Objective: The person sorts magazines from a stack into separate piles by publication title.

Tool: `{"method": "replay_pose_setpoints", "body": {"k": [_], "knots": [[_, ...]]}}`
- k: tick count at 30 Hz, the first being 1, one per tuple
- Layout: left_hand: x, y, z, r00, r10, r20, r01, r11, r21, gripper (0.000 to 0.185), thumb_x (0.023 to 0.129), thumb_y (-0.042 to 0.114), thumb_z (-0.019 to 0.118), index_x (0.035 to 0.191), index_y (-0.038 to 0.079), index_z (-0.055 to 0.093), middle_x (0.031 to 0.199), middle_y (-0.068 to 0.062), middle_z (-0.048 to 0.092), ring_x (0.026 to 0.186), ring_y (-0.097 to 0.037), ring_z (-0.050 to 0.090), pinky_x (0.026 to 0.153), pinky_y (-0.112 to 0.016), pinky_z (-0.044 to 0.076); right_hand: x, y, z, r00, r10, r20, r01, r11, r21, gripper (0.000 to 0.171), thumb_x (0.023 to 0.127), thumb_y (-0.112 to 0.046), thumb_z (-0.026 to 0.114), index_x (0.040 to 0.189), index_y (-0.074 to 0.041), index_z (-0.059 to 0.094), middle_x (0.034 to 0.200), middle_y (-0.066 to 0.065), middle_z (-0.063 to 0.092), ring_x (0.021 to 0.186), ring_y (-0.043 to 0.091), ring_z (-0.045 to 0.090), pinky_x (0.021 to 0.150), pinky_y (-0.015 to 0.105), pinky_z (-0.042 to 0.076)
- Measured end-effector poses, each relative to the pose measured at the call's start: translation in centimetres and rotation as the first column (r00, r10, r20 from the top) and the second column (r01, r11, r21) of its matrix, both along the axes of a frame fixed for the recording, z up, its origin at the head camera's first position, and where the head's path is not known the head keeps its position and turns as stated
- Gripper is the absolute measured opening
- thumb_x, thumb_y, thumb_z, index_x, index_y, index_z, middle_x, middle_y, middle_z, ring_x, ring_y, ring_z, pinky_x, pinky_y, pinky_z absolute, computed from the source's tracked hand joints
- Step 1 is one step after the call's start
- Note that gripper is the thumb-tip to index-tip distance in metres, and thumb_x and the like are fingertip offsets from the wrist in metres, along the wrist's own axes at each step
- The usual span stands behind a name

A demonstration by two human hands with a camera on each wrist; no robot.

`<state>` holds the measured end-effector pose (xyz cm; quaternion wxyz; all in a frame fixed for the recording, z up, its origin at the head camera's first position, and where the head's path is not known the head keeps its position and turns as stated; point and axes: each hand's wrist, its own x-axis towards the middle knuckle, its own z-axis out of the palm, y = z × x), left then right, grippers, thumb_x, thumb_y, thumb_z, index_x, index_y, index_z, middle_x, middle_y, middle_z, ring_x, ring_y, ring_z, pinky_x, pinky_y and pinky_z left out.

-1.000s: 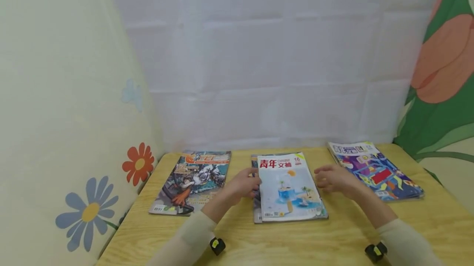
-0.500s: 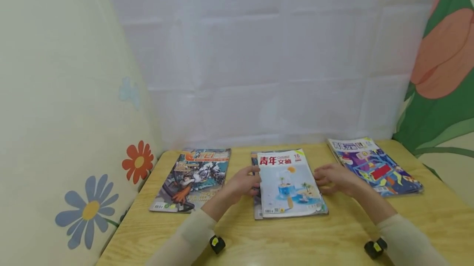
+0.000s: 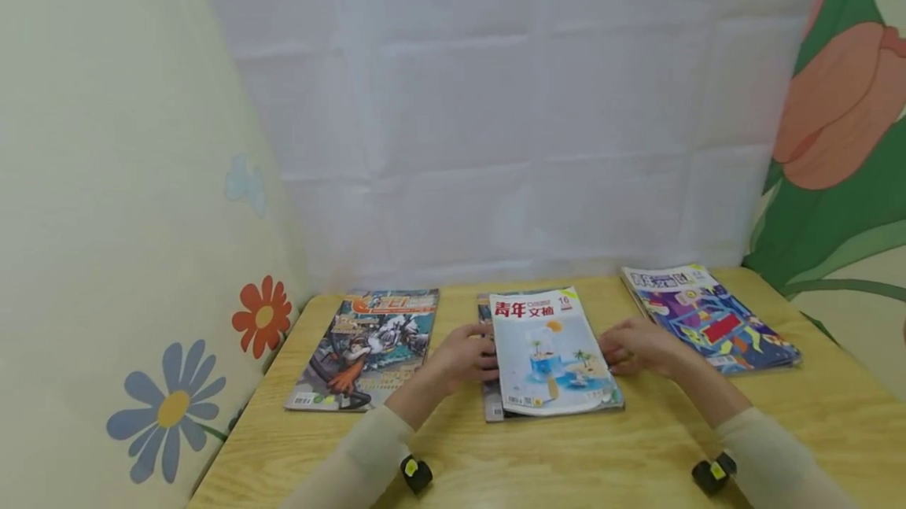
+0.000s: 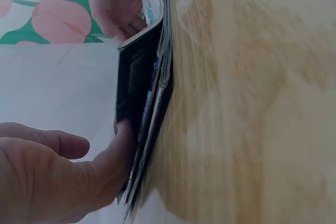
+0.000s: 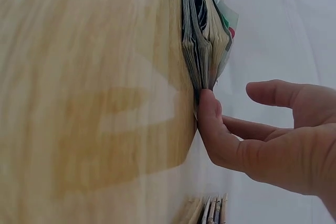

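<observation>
A stack of magazines [image 3: 548, 352] with a white and blue cover on top lies mid-table. My left hand [image 3: 481, 353] is at its left edge and my right hand [image 3: 610, 353] at its right edge. In the left wrist view my left hand [image 4: 100, 140] has its thumb [image 4: 123, 140] pressed against the stack's side [image 4: 155, 77], the forefinger straight above it and apart. There the top magazines bow upward. In the right wrist view my right hand [image 5: 231, 103] touches the stack's lower edge [image 5: 202, 40] with its thumb [image 5: 207, 111], the other fingers held out over the top without touching.
A comic magazine [image 3: 368, 348] lies on the left of the wooden table [image 3: 566, 462]. A purple-covered pile [image 3: 711, 320] sits at the right rear. A flowered wall [image 3: 106, 218] closes the left side, a white cloth [image 3: 495, 139] hangs behind, and a tulip-patterned cloth [image 3: 842, 139] hangs at the right.
My right hand has drawn in from a small gap to touch the stack's right edge. The left hand stays at the left edge. The stack has hardly shifted.
</observation>
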<state>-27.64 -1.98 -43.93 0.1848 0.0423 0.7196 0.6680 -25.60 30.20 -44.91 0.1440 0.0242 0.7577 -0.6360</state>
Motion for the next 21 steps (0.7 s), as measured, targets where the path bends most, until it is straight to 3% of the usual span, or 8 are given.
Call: {"method": "replay_pose_setpoints", "body": {"k": [9,16,21], "knots": [[0.5,0.3,-0.1,0.991,-0.099,0.093,0.092,0.993,0.073,0.078,0.094,-0.003,0.063,0.161,0.005,0.023,0.126,-0.028,0.057,0.110,-0.044,0.063,0.085,-0.053,0.058,0.0,0.1,0.0,1.000,0.015,0.004,-0.015,0.999,0.046,0.022,0.097,-0.007,0.059,0.103,0.012,0.066,0.087,0.015,0.067,0.078,0.022,0.065,0.074,0.038,0.061],[0.9,1.1,-0.7,0.994,-0.091,0.066,0.087,0.994,0.066,0.097,0.086,-0.010,0.068,0.163,0.013,0.014,0.116,-0.023,0.065,0.096,-0.040,0.070,0.080,-0.051,0.059,0.1,0.3,0.3,1.000,0.029,-0.012,-0.028,0.996,0.089,0.024,0.098,-0.008,0.057,0.106,0.013,0.066,0.088,0.016,0.068,0.079,0.023,0.066,0.075,0.038,0.061],[1.4,1.2,-0.6,0.996,-0.078,0.041,0.074,0.994,0.080,0.099,0.084,-0.016,0.066,0.163,0.012,0.013,0.127,-0.023,0.063,0.097,-0.039,0.070,0.080,-0.051,0.059,0.1,0.3,0.3,1.000,0.024,-0.010,-0.023,0.995,0.093,0.026,0.099,-0.009,0.058,0.111,0.014,0.064,0.092,0.018,0.068,0.081,0.024,0.066,0.076,0.039,0.061]]}}
